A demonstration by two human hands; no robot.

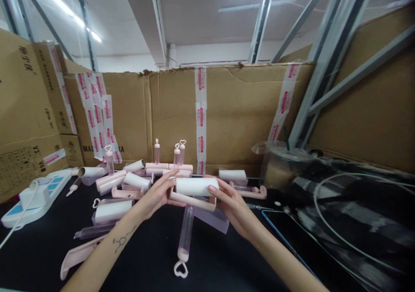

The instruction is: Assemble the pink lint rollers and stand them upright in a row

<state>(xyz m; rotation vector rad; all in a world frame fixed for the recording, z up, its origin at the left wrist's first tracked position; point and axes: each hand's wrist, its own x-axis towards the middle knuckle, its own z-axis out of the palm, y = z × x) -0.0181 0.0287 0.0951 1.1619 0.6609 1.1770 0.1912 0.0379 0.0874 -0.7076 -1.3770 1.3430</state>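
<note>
Both hands hold a lint roller at the middle of the view: a white roll [196, 186] set in a pale pink frame [194, 200]. My left hand [162, 192] is closed around its left end. At the right end, my right hand [228, 199] grips with the thumb on the roll. Just below stands or lies a clear purplish tube with a pink heart-shaped loop [180, 268]; whether it joins the frame is hidden. A translucent purple cover [214, 218] lies on the black table behind my right hand.
More white rolls [114, 211], pink frames [79, 255] and heart-topped tubes [157, 151] lie or stand left and behind. A power strip [48, 199] is far left. At right are a tablet-like device [292, 240], a lidded drink cup [282, 166] and a white cable [324, 223]. Cardboard [171, 115] walls the back.
</note>
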